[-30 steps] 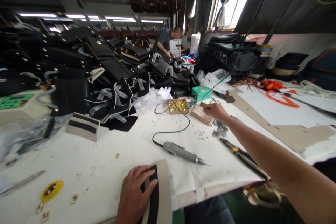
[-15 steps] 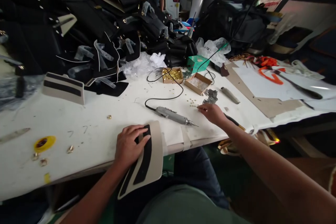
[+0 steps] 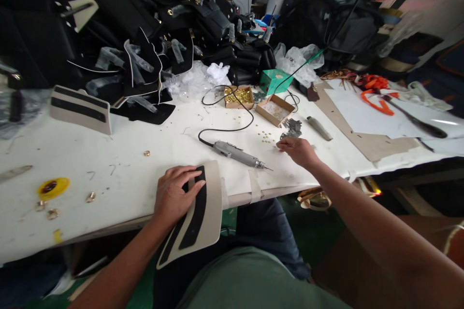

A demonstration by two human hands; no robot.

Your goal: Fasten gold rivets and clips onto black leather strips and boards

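Observation:
My left hand (image 3: pixel 174 195) is closed on a beige panel (image 3: pixel 213 203) with black strips, thumb on top. The panel hangs over the table's front edge above my lap. My right hand (image 3: pixel 300 152) is over the table with its fingertips pinched together; whatever they hold is too small to make out. Just beyond those fingertips lie several small brass-coloured pieces (image 3: pixel 266 137) and a pile of thin grey metal plates (image 3: pixel 293 128). Between my hands rests a corded electric screwdriver (image 3: pixel 237 153), its bit pointing right.
Behind are a box of brass-coloured parts (image 3: pixel 239 104), another cardboard box (image 3: pixel 266 117) and a green box (image 3: pixel 274 82). A second panel (image 3: pixel 79 118) leans at left, near a yellow tape roll (image 3: pixel 65 184). Black bags (image 3: pixel 213 24) pile up at the back, where another person stands.
My right hand has shifted slightly right, away from the loose brass-coloured pieces, fingertips still pinched. My left hand keeps its hold on the panel. The camera view has tilted a little.

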